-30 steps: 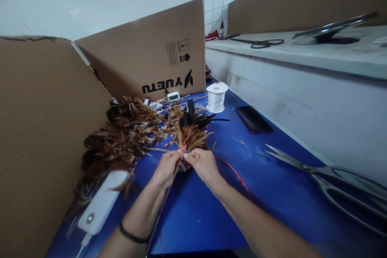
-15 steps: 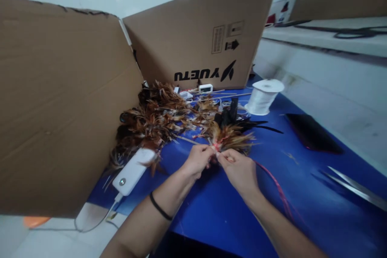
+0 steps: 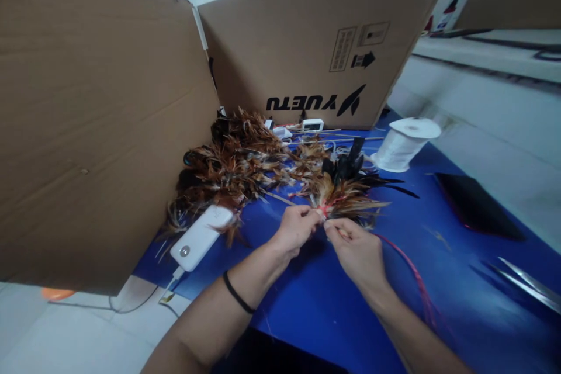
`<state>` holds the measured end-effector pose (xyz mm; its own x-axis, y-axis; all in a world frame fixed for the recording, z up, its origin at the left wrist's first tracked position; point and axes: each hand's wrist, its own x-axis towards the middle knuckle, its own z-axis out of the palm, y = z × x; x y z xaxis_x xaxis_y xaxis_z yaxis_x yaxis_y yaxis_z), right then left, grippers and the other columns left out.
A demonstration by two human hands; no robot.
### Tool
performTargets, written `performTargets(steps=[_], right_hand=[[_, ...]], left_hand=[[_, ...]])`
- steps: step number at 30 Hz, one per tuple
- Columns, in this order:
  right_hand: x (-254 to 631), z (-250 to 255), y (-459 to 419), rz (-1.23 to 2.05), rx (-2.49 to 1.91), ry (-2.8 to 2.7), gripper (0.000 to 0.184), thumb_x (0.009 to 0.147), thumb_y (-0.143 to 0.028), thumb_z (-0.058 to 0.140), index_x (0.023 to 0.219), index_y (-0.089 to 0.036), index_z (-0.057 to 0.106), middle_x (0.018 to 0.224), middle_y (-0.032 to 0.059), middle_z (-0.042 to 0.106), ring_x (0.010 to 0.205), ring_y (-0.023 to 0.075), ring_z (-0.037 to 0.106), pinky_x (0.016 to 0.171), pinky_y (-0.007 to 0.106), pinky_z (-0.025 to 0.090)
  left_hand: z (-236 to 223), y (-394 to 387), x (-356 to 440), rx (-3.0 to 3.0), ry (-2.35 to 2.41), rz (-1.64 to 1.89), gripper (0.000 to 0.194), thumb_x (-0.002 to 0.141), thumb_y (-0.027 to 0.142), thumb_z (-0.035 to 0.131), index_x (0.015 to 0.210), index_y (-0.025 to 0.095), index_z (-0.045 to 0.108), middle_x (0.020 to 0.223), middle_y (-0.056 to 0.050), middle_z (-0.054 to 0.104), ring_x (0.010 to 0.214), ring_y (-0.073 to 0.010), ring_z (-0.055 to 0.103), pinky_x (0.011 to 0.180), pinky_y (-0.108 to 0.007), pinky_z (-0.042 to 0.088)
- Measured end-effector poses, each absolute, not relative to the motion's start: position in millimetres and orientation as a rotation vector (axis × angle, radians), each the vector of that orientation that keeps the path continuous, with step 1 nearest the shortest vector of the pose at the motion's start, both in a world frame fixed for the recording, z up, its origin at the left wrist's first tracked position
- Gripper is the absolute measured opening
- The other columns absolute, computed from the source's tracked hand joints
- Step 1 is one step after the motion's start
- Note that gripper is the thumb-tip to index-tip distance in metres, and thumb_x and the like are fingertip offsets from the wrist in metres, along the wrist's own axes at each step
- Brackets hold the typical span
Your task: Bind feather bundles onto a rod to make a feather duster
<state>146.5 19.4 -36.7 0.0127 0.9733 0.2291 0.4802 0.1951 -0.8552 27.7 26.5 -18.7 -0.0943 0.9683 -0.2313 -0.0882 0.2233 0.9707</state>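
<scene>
My left hand (image 3: 300, 227) is closed in a pinch on the bound base of a feather bundle (image 3: 346, 201), brown and tan feathers fanning out to the right. Pinkish-red string (image 3: 323, 209) wraps around that base. My right hand (image 3: 357, 248) pinches close beside it, fingertips almost meeting those of the left; what lies between them is too small to make out. From behind the right hand a length of pink string (image 3: 414, 272) trails toward the lower right. A thin stick (image 3: 278, 197) runs up and left from behind my left hand.
Loose brown feathers (image 3: 232, 158) pile up against the cardboard walls (image 3: 280, 52). Black feathers (image 3: 346, 163) lie behind the bundle. A white power bank (image 3: 204, 238) is at left. At right are a white spool (image 3: 405, 143), a dark phone-like slab (image 3: 480, 204) and metal scissors (image 3: 530, 286).
The view has shifted, so everything sits a little further right in the picture. Both hands keep their pinch at the bundle's base, with the right fingertips slightly adjusted.
</scene>
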Motion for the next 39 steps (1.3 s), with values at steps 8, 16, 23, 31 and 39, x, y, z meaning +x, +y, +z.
performTargets(steps=[8, 16, 23, 31, 39], right_hand=[[152.6, -25.2, 17.9, 0.757, -1.386, -1.693, 0.021, 0.075, -0.034, 0.051, 0.064, -0.018, 0.059, 0.043, -0.007, 0.037, 0.04, 0.0075, 0.032, 0.04, 0.019, 0.025], [167.2, -14.1, 20.1, 0.257, -1.202, -1.829, 0.014, 0.078, -0.028, 0.054, 0.08, -0.019, 0.065, 0.068, 0.001, 0.058, 0.067, 0.015, 0.053, 0.068, 0.028, 0.042], [163.3, -3.9, 21.2, 0.018, -1.01, -1.861, 0.01, 0.08, -0.022, 0.055, 0.086, -0.02, 0.064, 0.083, 0.0042, 0.063, 0.083, 0.0185, 0.054, 0.079, 0.035, 0.04], [116.0, 26.7, 90.3, 0.042, -1.04, -2.695, 0.014, 0.079, -0.016, 0.054, 0.085, -0.02, 0.066, 0.088, 0.0065, 0.064, 0.089, 0.0197, 0.053, 0.077, 0.031, 0.035], [79.3, 8.0, 141.7, -0.008, -1.178, -3.012, 0.014, 0.081, -0.019, 0.05, 0.078, -0.015, 0.063, 0.094, 0.0111, 0.063, 0.092, 0.0222, 0.054, 0.075, 0.031, 0.035]], left_hand=[[-19.9, 28.3, 22.0, 0.892, 1.263, 1.129, 0.02, 0.068, 0.03, 0.057, 0.059, 0.014, 0.051, 0.047, 0.005, 0.04, 0.039, -0.0034, 0.03, 0.036, -0.018, 0.016], [-16.7, 20.9, 33.8, 0.921, 1.352, 1.042, 0.017, 0.072, 0.028, 0.052, 0.061, 0.014, 0.053, 0.05, 0.003, 0.043, 0.042, -0.0048, 0.033, 0.039, -0.018, 0.021], [-23.1, 17.2, 40.4, 0.909, 1.243, 1.056, 0.025, 0.072, 0.035, 0.053, 0.059, 0.015, 0.05, 0.047, 0.005, 0.04, 0.041, -0.0053, 0.029, 0.04, -0.02, 0.018], [-35.0, 13.5, 48.0, 0.926, 1.269, 1.069, 0.023, 0.068, 0.033, 0.06, 0.057, 0.013, 0.056, 0.046, 0.003, 0.045, 0.042, -0.0064, 0.03, 0.042, -0.022, 0.018], [-39.2, 16.4, 46.8, 0.887, 1.303, 1.094, 0.024, 0.066, 0.036, 0.063, 0.057, 0.014, 0.06, 0.045, 0.003, 0.045, 0.043, -0.0081, 0.032, 0.044, -0.022, 0.019]])
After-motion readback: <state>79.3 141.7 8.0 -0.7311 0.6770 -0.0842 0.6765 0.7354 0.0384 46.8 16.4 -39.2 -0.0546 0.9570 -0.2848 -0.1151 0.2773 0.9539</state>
